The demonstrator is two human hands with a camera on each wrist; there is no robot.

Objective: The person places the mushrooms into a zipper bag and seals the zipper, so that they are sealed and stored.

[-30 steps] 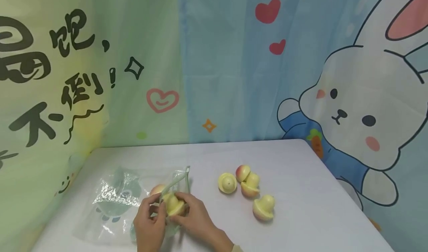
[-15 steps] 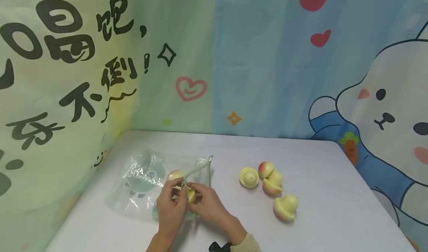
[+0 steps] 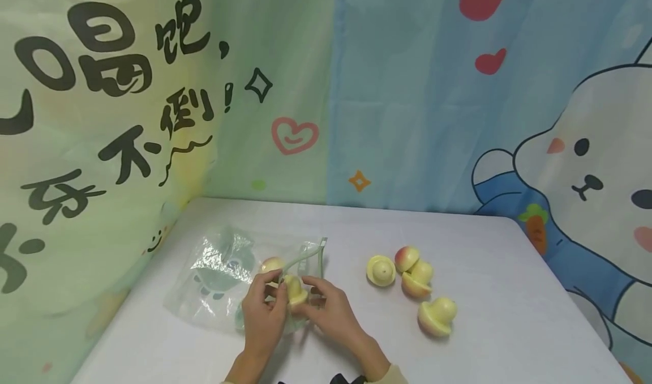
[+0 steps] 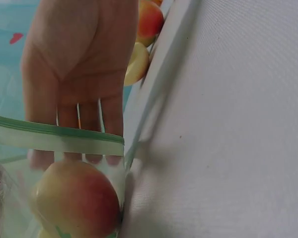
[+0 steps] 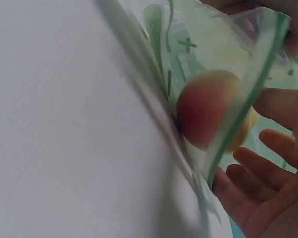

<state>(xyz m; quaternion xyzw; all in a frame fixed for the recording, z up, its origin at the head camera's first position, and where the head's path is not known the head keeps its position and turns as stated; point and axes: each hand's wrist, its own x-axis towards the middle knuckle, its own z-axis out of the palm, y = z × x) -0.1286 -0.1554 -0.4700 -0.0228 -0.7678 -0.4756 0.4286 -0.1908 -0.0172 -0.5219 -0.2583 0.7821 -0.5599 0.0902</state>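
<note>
A clear zip bag [image 3: 204, 299] with a green zip strip lies on the table, its mouth towards the right. My left hand [image 3: 265, 313] pinches the bag's edge at the mouth. Right there sits a mushroom-shaped fruit piece [image 3: 294, 289], yellow-knobbed with a red-blushed rounded underside [image 4: 79, 198]. My right hand [image 3: 336, 313] is at its right side; in the left wrist view its straight fingers [image 4: 89, 116] reach behind the zip strip, tips right at the piece. A second peach-coloured piece [image 3: 272, 264] shows through the bag behind the hands.
Several similar pieces lie loose to the right: one knob up [image 3: 381, 271], a red-yellow one [image 3: 407, 258] against another [image 3: 417, 279], and one nearer [image 3: 437, 317]. The white table's back edge [image 3: 356, 207] meets a printed curtain [image 3: 397, 118].
The head view has swung, shifting the scene rightwards. The right hand's fingers have spread away from the fruit piece, which now shows more upright at the bag mouth. The left hand keeps its pinch.
</note>
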